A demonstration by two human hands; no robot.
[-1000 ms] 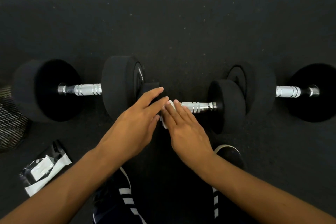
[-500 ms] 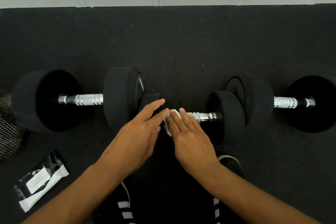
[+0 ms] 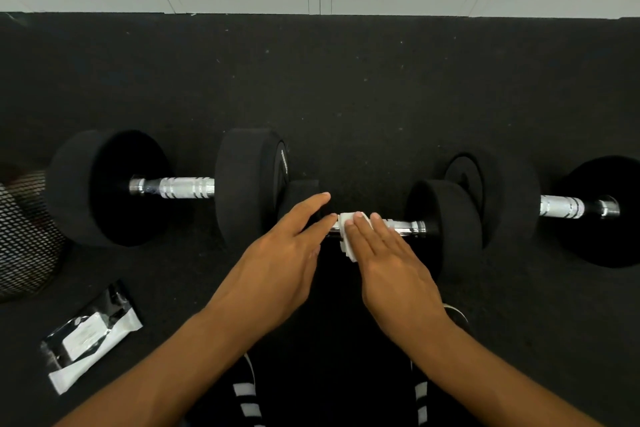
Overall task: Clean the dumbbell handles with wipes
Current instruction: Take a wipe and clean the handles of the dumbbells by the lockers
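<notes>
Since half a second earlier, more of the folded white wipe (image 3: 347, 240) had come into view under the right hand (image 3: 391, 263), whose straight fingers pressed it onto the knurled chrome handle (image 3: 403, 225) of the middle dumbbell (image 3: 446, 229). Beside it, the left hand (image 3: 277, 263) lay flat, fingers extended, against the round black weight (image 3: 299, 198). A glossy wipe packet (image 3: 90, 336) lay on speckled rubber flooring (image 3: 346, 97).

Right hand (image 3: 391, 263) flat, pressing white wipe (image 3: 347, 236) onto middle dumbbell handle (image 3: 403, 225); left hand (image 3: 277, 260) flat beside.
</notes>
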